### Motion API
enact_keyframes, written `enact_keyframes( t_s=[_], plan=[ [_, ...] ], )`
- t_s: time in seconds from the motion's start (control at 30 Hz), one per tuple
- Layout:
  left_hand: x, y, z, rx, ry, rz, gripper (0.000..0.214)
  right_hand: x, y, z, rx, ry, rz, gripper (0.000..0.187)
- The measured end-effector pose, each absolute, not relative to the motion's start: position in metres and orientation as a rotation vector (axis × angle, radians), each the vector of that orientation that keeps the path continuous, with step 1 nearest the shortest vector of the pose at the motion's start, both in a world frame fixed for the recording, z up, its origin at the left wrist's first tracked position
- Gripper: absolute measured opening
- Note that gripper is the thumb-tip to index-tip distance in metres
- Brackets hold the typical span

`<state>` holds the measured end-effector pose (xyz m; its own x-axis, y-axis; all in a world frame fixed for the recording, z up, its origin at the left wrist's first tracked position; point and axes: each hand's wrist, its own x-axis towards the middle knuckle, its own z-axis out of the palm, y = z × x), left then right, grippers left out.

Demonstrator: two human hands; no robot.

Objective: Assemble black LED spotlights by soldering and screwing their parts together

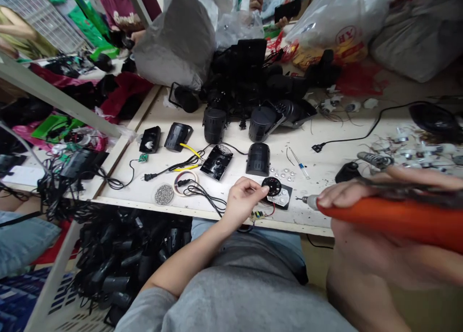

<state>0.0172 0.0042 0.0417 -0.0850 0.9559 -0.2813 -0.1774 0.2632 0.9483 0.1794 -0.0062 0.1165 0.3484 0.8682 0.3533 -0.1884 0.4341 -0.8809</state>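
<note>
- Right hand (361, 250), closest to the lens, is wrapped around an orange driver (390, 219), fingers closed over its body. The bit points left and ends just beside the plate.
- Left hand (241, 201) pinches the rim of a black disc (271, 186) between thumb and forefinger, the other fingers curled.
- Disc lies on a grey plate (285, 198) at the near edge of the table (321, 166), with a small wired board (258, 214) beside it.
- Black housing (258, 158) stands just behind.

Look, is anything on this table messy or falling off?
Yes. A small green circuit board hangs off the pale table's front edge on thin wires, below the left hand pinching a black round disc. The right hand grips an orange plastic screwdriver.
</note>
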Motion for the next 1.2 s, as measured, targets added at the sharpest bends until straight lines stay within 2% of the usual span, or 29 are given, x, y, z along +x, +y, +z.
enact_keyframes(
  t_s=[0.1, 0.2, 0.27, 0.37, 0.5, 0.67, 0.9, 1.2],
  plan=[
    [0.017, 0.008, 0.036, 1.055, 1.322, 1.143, 0.026, 0.187, 0.006, 0.115, -0.748, -0.9, 0.825, 0.055],
    [0.022, 0.011, 0.03, 1.09, 1.304, 1.095, 0.024, 0.198, 0.012, 0.11, -0.686, -0.906, 0.913, 0.045],
    [0.025, 0.013, 0.027, 1.106, 1.313, 1.07, 0.025, 0.205, 0.012, 0.107, -0.711, -0.938, 0.978, 0.048],
    [0.027, 0.016, 0.025, 1.12, 1.334, 1.041, 0.025, 0.21, 0.009, 0.104, -0.704, -0.936, 1.065, 0.063],
    [0.028, 0.017, 0.025, 1.044, 1.328, 1.026, 0.025, 0.21, 0.008, 0.105, -0.704, -1.026, 0.995, 0.072],
    [0.031, 0.016, 0.025, 0.965, 1.324, 1.024, 0.021, 0.201, 0.014, 0.107, -0.606, -1.147, 1.09, 0.068],
    [0.034, 0.017, 0.026, 0.938, 1.318, 1.022, 0.021, 0.182, 0.017, 0.1, -0.609, -1.084, 0.996, 0.075],
    [0.032, 0.017, 0.024, 0.975, 1.3, 1.019, 0.021, 0.181, 0.02, 0.098, -0.636, -1.085, 1.006, 0.07]
  ],
)
